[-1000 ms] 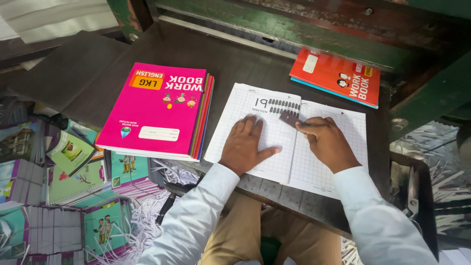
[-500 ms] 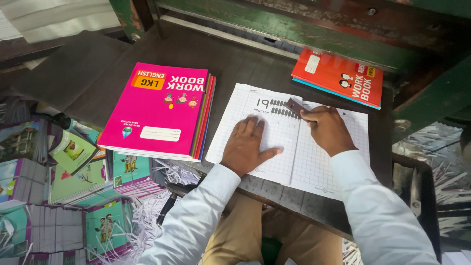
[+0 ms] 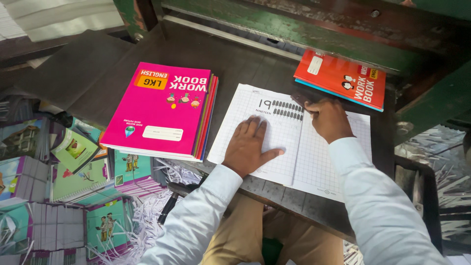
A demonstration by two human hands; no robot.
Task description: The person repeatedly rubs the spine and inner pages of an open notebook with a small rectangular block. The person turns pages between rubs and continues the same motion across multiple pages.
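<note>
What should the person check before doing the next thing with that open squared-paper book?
1. Left hand flat on the left page of the open squared-paper book: ok.
2. Right hand at the top of the fold, near the red workbook: ok, but whether it grips a page: cannot tell.
3. Book lying fully on the dark metal table: not ok, its near edge reaches the table's front edge.
4. Pink workbook stack clear of the open book: ok, a gap shows between them.
5. Red workbook clear of the open book: cannot tell, the right hand covers that spot.
</note>
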